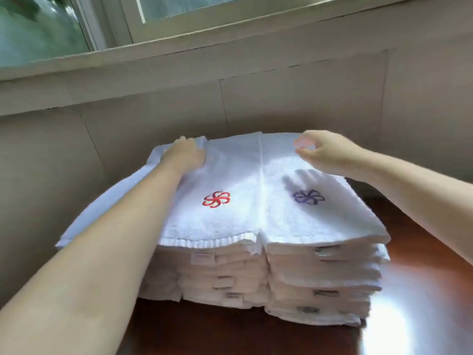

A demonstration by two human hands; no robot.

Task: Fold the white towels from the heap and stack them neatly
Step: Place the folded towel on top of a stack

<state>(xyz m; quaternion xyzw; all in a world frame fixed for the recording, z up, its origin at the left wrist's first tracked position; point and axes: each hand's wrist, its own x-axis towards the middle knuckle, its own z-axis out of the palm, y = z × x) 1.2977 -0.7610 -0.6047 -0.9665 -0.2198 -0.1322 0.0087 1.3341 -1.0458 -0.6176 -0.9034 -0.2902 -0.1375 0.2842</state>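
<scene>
I see 2 stacks of folded white towels side by side in the middle of the frame, on a dark red-brown table [256, 334]. The left stack [225, 275] and the right stack [320, 280] touch along 1 seam that runs from the upper middle down to the lower middle.

The towel with the red flower [216, 199] lies on top of the left stack. It is not finished: 1 flap [107, 208] hangs out past the stack toward the lower left of the frame. The long axis of this flap runs from the far edge down to the near edge, parallel to the seam.

The left hand [186, 153] is at the far left corner of this towel, fingers curled into the cloth, which I read as a grip. The flap starts just left of those fingers, so this hand is the nearer one.

The right hand [320, 149] hangs above the far part of the towel with the purple flower [308, 197], apart from it; its shadow falls on the cloth. Its fingers are loosely bent, thumb near the forefinger, and they hold nothing.

I judge that the next move is to bring the flap to the right, over the red flower.
</scene>
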